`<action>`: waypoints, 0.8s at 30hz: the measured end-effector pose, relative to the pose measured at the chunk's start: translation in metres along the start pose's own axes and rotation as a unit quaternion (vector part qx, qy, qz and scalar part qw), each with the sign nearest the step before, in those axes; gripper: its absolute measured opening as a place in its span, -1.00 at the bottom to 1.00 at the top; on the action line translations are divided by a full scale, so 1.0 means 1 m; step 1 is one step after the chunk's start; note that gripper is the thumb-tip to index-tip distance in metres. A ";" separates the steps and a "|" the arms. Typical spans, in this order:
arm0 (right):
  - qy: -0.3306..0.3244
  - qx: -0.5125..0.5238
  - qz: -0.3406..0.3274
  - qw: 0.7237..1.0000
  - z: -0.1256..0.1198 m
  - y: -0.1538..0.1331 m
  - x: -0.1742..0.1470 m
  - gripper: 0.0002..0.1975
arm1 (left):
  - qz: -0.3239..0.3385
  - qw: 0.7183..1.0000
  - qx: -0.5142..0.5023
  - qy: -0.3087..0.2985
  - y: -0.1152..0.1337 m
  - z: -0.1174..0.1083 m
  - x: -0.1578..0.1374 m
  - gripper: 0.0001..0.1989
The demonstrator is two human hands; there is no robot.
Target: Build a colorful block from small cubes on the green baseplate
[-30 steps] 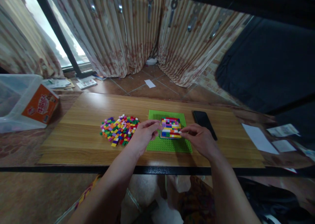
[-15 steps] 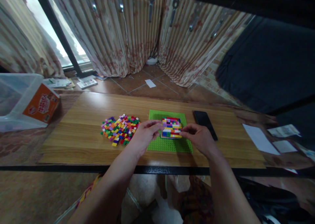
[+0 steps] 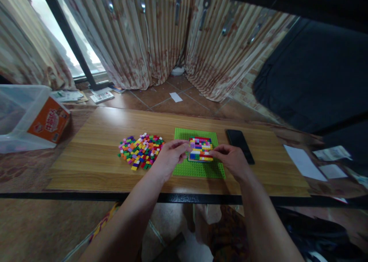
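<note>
Between our left hand (image 3: 171, 155) and our right hand (image 3: 231, 159), the multicoloured brick block (image 3: 200, 150) sits on the green baseplate (image 3: 198, 172), which lies on the worktop (image 3: 94, 139). Our right thumb and fingertips are drawn together at the block's right edge, seemingly touching it; our left ones are bunched near its left edge. Whether either hand grips a brick, we cannot tell. Left of our left hand spreads the heap of loose bricks (image 3: 140, 150); just beyond our right hand lies a dark phone (image 3: 241, 145). We judge the step in hand to be fitting or straightening bricks at the right edge, a move calling for gentle, level fingertip pressure.
</note>
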State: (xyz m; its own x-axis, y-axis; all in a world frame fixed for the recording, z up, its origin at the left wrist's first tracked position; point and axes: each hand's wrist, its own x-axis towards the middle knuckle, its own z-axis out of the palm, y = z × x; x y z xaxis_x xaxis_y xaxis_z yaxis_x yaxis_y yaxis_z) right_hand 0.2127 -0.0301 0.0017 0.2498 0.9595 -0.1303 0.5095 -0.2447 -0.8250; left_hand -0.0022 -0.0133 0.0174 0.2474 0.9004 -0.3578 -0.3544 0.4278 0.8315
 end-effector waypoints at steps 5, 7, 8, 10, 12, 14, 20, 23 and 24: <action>0.000 0.050 0.016 0.999 0.003 0.002 0.000 -0.63 | -0.009 0.998 -0.056 0.016 0.001 0.002 -0.001 -0.78; -0.001 0.050 0.012 0.999 0.004 0.004 0.000 -0.62 | -0.026 0.996 -0.081 0.008 0.002 0.004 -0.001 -0.75; 0.000 0.043 0.004 0.999 0.004 0.005 0.000 -0.63 | -0.035 0.995 -0.092 0.003 0.003 0.005 -0.002 -0.72; 0.008 0.018 -0.016 1.000 0.004 0.006 0.000 -0.64 | -0.050 0.992 -0.113 -0.012 0.004 0.006 -0.003 -0.66; 0.034 -0.019 -0.029 0.999 0.003 0.005 -0.003 -0.66 | -0.062 0.989 -0.129 -0.030 0.006 0.008 -0.003 -0.61; 0.067 -0.036 -0.048 0.996 0.004 -0.002 -0.008 -0.70 | -0.068 0.987 -0.139 -0.043 0.007 0.009 -0.004 -0.58; 0.056 0.023 -0.234 0.970 0.022 -0.039 -0.036 -0.82 | -0.072 0.982 -0.154 -0.079 0.006 0.010 -0.005 -0.57; 0.014 -0.022 -0.289 0.957 0.035 -0.047 -0.043 -0.82 | -0.068 0.980 -0.157 -0.103 0.003 0.010 -0.006 -0.57; 0.013 -0.044 -0.295 0.954 0.038 -0.047 -0.043 -0.82 | -0.067 0.979 -0.156 -0.113 0.002 0.011 -0.006 -0.57</action>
State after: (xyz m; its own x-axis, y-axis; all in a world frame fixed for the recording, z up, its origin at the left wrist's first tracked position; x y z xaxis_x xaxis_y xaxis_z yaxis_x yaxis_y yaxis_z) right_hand 0.1470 -0.0548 0.0253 -0.0821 0.9301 0.3580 0.6351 0.3257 -0.7004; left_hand 0.0049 -0.0189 0.0263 0.4909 0.8091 -0.3231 -0.5550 0.5764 0.5998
